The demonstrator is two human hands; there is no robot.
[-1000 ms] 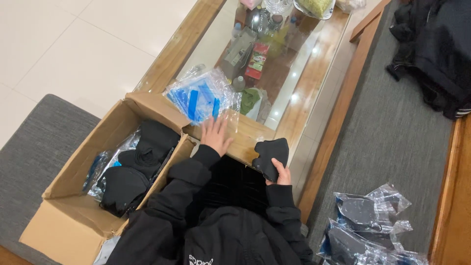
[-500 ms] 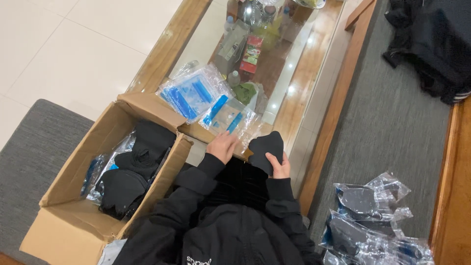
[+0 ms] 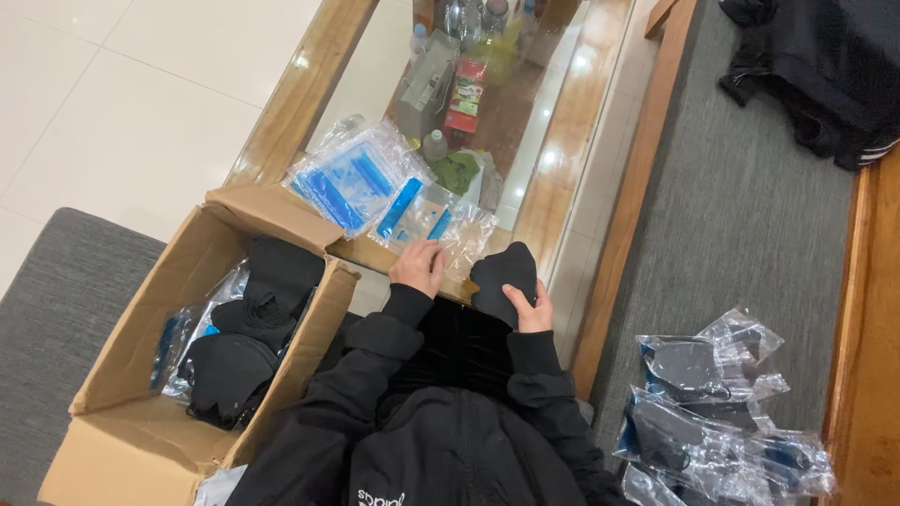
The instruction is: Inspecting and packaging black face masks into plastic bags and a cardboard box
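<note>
Clad in a black padded jacket with long sleeves ending in ribbed cuffs; small white marking on the chest.

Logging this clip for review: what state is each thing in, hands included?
left hand: flat on a clear plastic bag, not gripping.
clear plastic bag: lying on the table edge, empty as far as shows.
right hand: closed on a black cloth item.
black cloth item: held, bare, out of any bag.
cardboard box: flaps open, partly filled with black items.
bagged items: already in bags, piled on the grey seat.
</note>
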